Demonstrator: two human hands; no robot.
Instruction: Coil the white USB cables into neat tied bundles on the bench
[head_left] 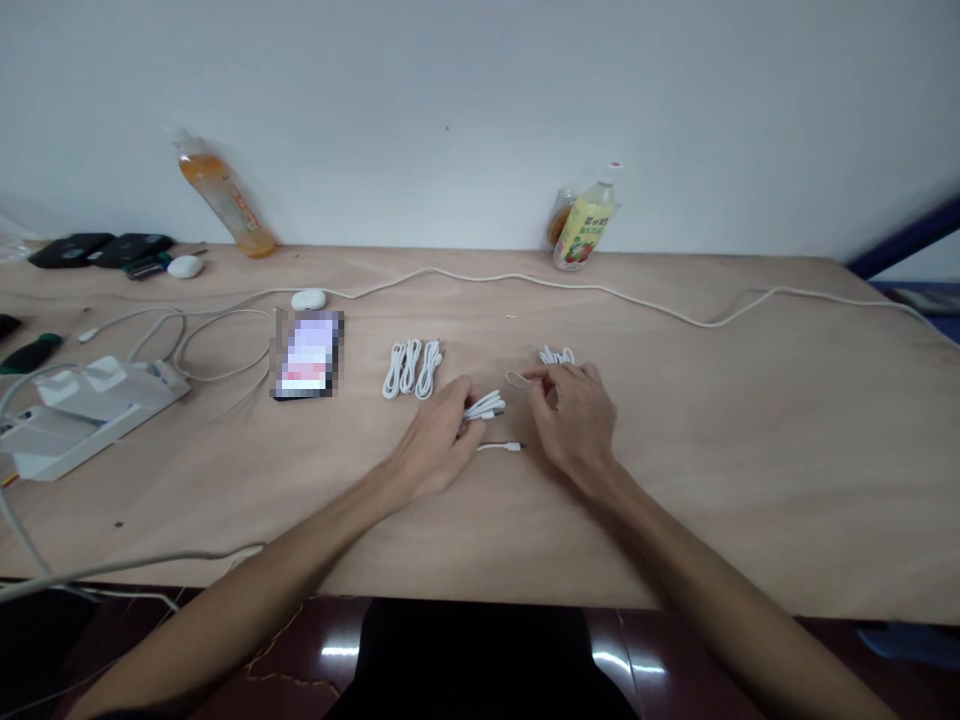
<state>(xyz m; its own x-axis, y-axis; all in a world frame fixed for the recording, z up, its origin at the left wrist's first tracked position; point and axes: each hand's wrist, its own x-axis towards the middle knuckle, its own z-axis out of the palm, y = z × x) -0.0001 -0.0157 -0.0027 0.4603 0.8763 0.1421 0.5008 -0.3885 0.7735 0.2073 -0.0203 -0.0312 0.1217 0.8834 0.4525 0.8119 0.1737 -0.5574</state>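
Observation:
A folded white charging cable [487,404] is gripped between the thumb and fingers of my left hand [439,440], just above the table. From under that hand a cable end with a white plug [513,447] sticks out to the right. My right hand [577,415] is curled over the table, fingers bent and thumb tucked in. At its index fingertip lies a thin white loop [516,379], perhaps a tie. Beyond the knuckles is a small bunch of white strands [556,355], partly hidden. Several coiled white cables [410,368] lie side by side beyond my left hand.
Left of the coils lies a phone [309,355], with a white earbud case [308,299] behind it. A power strip [97,415] with tangled cords sits far left. Bottles [229,200] [586,222] stand by the wall. One long white cord [570,286] crosses the table's back.

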